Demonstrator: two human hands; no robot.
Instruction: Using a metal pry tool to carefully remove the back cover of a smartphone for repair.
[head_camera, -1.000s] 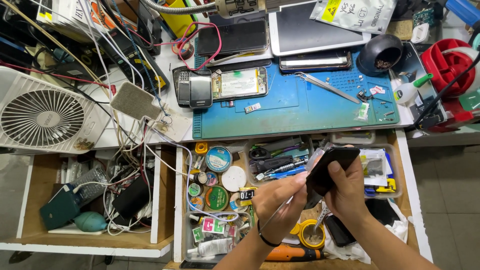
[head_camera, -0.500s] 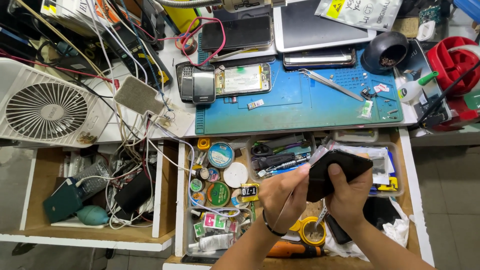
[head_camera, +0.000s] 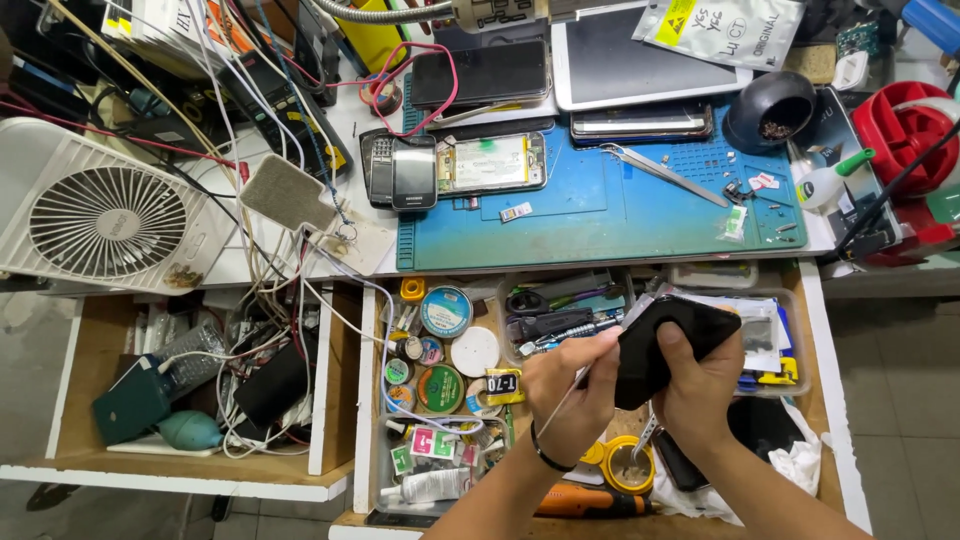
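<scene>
Phone (head_camera: 660, 345) underside — hidden by fingers (head_camera: 690, 365)

Bright, even overhead light, soft shadows, sharp focus, slight wide-angle bending at the edges.

White fan (head_camera: 108, 222) left; tweezers (head_camera: 665, 172) on blue mat (head_camera: 600, 215); black bowl (head_camera: 768, 108).

black phone (head_camera: 665, 345) — tilted, held above drawer (head_camera: 815, 330)
</scene>
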